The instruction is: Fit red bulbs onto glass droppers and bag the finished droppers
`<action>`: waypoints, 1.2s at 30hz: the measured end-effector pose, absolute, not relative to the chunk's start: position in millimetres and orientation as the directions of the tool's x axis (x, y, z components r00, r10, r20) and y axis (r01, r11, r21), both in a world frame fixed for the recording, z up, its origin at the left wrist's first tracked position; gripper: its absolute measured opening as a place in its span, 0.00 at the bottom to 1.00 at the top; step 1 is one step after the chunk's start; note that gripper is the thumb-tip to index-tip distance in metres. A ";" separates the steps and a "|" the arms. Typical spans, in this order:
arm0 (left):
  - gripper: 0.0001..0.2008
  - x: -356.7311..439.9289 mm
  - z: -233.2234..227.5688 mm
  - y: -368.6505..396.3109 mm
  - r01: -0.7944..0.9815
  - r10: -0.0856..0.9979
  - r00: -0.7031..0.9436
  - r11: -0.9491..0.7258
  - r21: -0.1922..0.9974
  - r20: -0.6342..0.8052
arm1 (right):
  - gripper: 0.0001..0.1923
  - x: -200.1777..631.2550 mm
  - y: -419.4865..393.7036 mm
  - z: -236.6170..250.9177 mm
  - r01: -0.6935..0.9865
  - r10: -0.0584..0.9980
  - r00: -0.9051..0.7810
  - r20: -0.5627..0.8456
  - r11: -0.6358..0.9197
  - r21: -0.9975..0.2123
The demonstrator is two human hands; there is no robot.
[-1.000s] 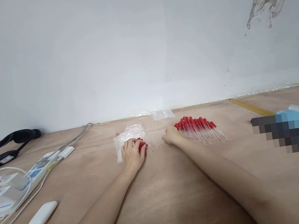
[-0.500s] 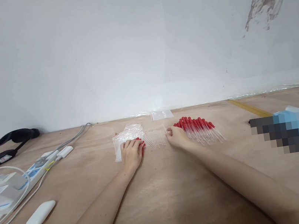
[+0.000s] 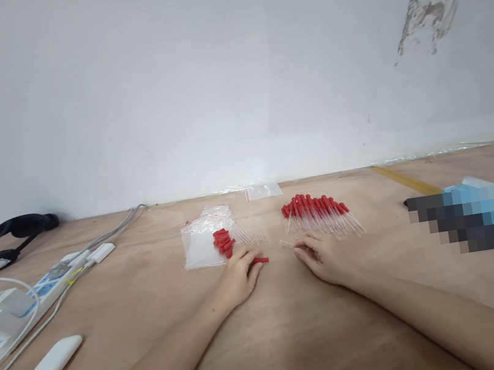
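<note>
Resting on the bench (image 3: 269, 330), the left hand (image 3: 239, 279) pinches a red rubber bulb (image 3: 261, 260) lying crosswise, its long axis left to right, just in front of the loose red bulbs (image 3: 223, 242). The right hand (image 3: 325, 257) pinches a clear glass pipette tube (image 3: 287, 244) (faint, hard to trace), which also runs roughly left to right, toward the bulb. Assembled droppers (image 3: 321, 214) fan out behind, bulbs pointing away toward the wall. Bare wood lies open between the forearms. Both hands have drawn back nearer the body from the piles since a second ago.
</note>
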State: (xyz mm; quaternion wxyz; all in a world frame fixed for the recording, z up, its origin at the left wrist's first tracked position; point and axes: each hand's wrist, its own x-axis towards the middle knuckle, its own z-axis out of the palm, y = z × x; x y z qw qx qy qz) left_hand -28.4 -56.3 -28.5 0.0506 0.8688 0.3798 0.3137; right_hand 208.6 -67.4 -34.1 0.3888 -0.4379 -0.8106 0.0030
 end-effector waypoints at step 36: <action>0.09 -14.7 -26.8 -72.3 0.507 0.790 0.522 -0.592 0.627 0.323 | 0.13 199.5 -80.4 -13.7 0.661 0.611 -0.658 0.441 0.749 -0.052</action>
